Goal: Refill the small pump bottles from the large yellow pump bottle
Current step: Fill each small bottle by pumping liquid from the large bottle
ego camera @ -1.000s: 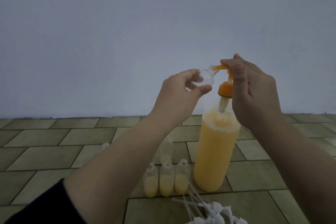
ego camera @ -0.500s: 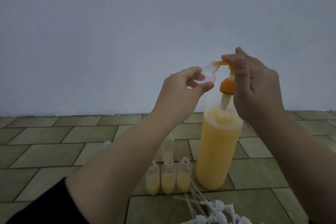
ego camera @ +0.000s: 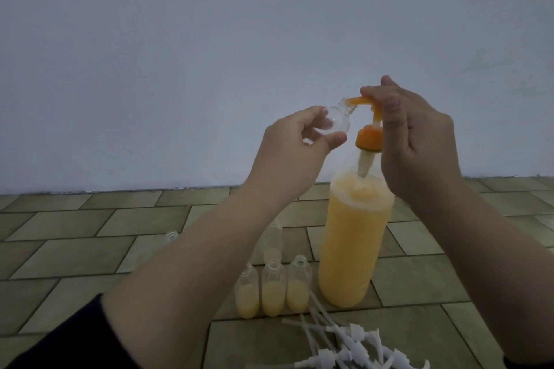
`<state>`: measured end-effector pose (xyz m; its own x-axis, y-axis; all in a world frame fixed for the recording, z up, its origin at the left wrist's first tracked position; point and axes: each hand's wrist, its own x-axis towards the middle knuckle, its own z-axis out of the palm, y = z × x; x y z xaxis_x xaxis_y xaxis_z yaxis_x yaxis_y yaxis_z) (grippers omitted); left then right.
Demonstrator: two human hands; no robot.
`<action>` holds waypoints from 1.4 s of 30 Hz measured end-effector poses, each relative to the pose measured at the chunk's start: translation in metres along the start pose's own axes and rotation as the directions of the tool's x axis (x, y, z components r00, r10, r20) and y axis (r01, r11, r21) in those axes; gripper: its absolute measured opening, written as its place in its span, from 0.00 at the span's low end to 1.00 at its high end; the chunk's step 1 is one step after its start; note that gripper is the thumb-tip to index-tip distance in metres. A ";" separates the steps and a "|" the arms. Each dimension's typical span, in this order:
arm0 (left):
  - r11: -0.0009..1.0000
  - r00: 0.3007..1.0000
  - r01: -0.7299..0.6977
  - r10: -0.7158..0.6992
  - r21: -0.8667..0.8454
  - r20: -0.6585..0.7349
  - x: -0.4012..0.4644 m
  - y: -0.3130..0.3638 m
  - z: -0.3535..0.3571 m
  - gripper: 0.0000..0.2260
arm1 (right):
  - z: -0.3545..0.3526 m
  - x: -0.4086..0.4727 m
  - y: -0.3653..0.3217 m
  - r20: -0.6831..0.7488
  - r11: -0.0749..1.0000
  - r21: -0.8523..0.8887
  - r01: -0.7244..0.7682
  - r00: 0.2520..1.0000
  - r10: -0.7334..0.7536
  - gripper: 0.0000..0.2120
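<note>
The large yellow pump bottle (ego camera: 353, 249) stands upright on the tiled floor (ego camera: 75, 237), its orange pump head (ego camera: 369, 141) raised with the spout pointing toward 9 o'clock. The right hand (ego camera: 419, 144) has its fingers curled over the top of the pump. The left hand (ego camera: 295, 153) pinches an empty small clear bottle (ego camera: 128, 123), tilted so its mouth meets the spout tip. At 7 o'clock of the large bottle, three part-filled small bottles (ego camera: 272, 293) stand in a row, another small bottle (ego camera: 272, 238) behind them. Loose white pump tops (ego camera: 353, 344) lie in a heap at 6 o'clock.
</note>
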<state>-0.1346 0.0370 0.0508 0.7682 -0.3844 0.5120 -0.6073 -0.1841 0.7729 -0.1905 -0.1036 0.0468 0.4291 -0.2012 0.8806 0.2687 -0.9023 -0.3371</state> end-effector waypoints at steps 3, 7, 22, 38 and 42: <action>1.000 1.000 -0.012 0.012 -0.002 -0.014 0.002 0.002 0.000 0.19 | 0.003 0.001 0.000 -0.040 1.000 0.014 -0.003 0.999 0.004 0.22; 1.000 1.000 0.009 -0.009 -0.028 0.000 -0.004 -0.004 0.006 0.18 | 0.011 -0.012 0.004 -0.065 1.000 0.021 -0.011 0.998 0.012 0.20; 0.998 1.000 0.018 -0.019 -0.054 -0.012 -0.004 -0.003 0.006 0.18 | 0.008 -0.006 0.003 -0.031 1.000 -0.010 0.002 1.000 -0.002 0.20; 0.996 0.999 0.024 -0.027 -0.083 -0.035 -0.008 0.000 0.013 0.18 | 0.008 -0.006 0.004 -0.080 0.999 0.049 0.016 0.997 -0.012 0.20; 0.997 0.998 0.049 -0.051 -0.064 -0.024 -0.013 -0.006 0.016 0.19 | 0.014 -0.014 0.006 -0.056 0.999 0.037 -0.013 0.998 0.015 0.21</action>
<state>-0.1440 0.0288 0.0338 0.8028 -0.3525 0.4809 -0.5543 -0.1442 0.8197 -0.1828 -0.1008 0.0277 0.3839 -0.2363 0.8926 0.2944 -0.8849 -0.3608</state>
